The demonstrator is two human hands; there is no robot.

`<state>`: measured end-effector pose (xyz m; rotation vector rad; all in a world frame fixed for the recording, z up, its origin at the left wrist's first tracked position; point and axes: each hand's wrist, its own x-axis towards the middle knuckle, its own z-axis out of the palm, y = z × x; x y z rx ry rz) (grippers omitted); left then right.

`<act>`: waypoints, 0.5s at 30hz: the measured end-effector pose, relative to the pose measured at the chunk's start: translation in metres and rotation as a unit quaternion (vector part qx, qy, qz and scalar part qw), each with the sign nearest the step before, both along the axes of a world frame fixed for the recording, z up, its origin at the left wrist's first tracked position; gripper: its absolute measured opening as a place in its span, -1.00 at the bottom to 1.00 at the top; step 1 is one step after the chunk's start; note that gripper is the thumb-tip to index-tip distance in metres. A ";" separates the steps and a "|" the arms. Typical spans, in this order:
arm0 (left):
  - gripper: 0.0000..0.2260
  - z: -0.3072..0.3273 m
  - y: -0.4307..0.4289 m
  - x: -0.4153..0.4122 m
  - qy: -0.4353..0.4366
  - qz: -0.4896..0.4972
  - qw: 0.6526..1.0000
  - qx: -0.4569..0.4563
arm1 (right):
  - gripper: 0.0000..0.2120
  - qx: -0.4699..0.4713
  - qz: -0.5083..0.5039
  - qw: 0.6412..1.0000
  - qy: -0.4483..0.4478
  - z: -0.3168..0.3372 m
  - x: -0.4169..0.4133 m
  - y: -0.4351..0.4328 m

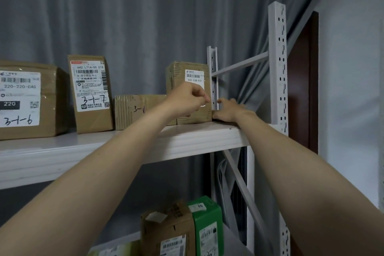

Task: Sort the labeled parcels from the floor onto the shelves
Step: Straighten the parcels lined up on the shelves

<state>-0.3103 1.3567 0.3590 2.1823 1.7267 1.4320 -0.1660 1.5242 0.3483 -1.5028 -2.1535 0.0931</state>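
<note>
Crowding parcel [182, 72]: flat box [133, 110], rack post [212, 77].

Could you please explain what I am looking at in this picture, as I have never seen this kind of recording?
One camera, worn on a person's head, looks along their bare arms; there is no machine. Four brown parcels stand on the white upper shelf. The left hand, fingers curled, is before the tall rightmost parcel; whether it pinches anything is unclear. The right hand touches that parcel's lower right corner. A green box stands below.
</note>
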 end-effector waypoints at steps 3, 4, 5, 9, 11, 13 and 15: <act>-0.82 -0.001 0.005 -0.002 -0.010 -0.008 1.000 -0.006 | -0.20 -0.038 -0.023 0.998 -0.050 0.001 0.006 0.010; -0.82 -0.002 0.007 -0.003 -0.012 -0.010 1.000 -0.005 | -0.27 -0.042 -0.013 0.997 -0.056 0.001 0.007 0.012; -0.83 -0.003 0.009 -0.003 -0.013 -0.013 1.000 -0.004 | -0.34 -0.041 -0.004 0.998 -0.057 0.000 0.007 0.012; -0.83 -0.007 0.012 -0.006 -0.015 -0.023 1.000 -0.001 | -0.46 -0.035 -0.001 0.997 -0.068 0.004 0.004 0.004; -0.81 -0.011 0.013 -0.005 -0.017 -0.026 0.999 -0.001 | -0.45 -0.039 0.000 0.997 -0.071 0.005 0.003 -0.001; -0.79 -0.013 0.011 -0.005 -0.018 -0.029 0.999 0.004 | -0.44 -0.044 0.013 0.997 -0.061 0.006 -0.001 -0.006; -0.78 -0.013 0.006 -0.006 -0.018 -0.032 0.999 0.007 | -0.43 -0.040 0.009 0.997 -0.070 0.006 -0.009 -0.012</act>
